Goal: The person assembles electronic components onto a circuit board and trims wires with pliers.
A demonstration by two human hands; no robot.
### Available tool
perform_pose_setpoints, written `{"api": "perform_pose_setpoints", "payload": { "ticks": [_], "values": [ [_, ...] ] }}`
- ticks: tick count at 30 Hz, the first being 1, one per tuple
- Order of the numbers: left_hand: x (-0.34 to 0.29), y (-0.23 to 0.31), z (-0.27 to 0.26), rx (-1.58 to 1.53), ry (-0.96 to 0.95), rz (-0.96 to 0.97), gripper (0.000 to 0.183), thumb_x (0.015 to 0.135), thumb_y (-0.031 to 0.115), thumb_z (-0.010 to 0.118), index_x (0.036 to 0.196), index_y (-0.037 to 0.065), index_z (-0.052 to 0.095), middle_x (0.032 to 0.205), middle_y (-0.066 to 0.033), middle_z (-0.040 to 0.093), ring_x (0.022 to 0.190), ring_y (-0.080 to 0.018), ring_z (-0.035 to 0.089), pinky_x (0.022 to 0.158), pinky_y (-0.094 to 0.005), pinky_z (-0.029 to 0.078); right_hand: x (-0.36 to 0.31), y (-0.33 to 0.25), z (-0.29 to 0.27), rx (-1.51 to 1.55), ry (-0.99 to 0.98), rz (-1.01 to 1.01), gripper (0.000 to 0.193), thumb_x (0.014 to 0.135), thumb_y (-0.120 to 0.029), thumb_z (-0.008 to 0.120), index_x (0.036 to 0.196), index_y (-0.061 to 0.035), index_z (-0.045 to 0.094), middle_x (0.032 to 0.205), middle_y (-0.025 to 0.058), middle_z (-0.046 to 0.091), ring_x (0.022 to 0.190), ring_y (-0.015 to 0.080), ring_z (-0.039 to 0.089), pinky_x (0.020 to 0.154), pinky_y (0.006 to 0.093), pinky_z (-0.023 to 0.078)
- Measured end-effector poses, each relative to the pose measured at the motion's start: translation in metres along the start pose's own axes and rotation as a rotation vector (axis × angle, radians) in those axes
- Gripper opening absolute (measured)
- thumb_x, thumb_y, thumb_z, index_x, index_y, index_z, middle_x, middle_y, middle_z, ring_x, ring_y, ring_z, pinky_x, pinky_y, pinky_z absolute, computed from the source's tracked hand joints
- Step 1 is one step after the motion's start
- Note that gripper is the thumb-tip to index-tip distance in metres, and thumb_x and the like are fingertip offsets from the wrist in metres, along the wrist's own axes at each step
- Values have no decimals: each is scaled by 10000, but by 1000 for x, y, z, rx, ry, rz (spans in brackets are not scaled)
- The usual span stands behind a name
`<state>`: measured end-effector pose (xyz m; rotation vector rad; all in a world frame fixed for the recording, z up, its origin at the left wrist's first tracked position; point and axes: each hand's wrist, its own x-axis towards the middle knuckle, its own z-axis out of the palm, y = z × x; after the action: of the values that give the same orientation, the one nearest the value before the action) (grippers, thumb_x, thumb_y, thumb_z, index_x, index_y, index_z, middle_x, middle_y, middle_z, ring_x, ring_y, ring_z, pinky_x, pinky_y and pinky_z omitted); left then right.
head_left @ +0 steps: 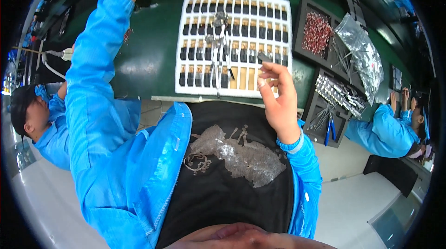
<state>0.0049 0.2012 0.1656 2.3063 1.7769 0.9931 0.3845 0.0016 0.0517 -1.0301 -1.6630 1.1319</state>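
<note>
pinching, apparently, 1 small black part [265, 57], right hand [277, 95].

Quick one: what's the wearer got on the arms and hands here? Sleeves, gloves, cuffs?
Both arms wear long bright blue jacket sleeves, smooth and slightly shiny. The right sleeve ends in a paler elastic cuff at the wrist; the right hand is bare, with no glove. The left sleeve runs up past the elbow to the forearm; the left hand is cut off at the top edge. The jacket hangs open over a black printed shirt.
</note>
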Motion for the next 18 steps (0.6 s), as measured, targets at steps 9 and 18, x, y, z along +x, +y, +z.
{"api": "perform_pose_setpoints", "payload": {
  "ticks": [9,18],
  "values": [
    [90,-179,42,476,253,121,268,900,346,696,991,102,755,1027,-170,719,959,-418,653,846,-493,521,-1,-8,-3,-70,40,-30,233,894,13,667,1124,0,635,1052,103,611,900,176,620,726,292,494],
    [-6,-215,94,214,372,-276,268,922,111,559,1049,184,784,1092,-126,738,994,-348,695,886,-410,553,1,3,-4,-109,70,12,177,901,4,668,1078,8,652,1034,110,617,862,190,612,730,281,499]
  ]
}}
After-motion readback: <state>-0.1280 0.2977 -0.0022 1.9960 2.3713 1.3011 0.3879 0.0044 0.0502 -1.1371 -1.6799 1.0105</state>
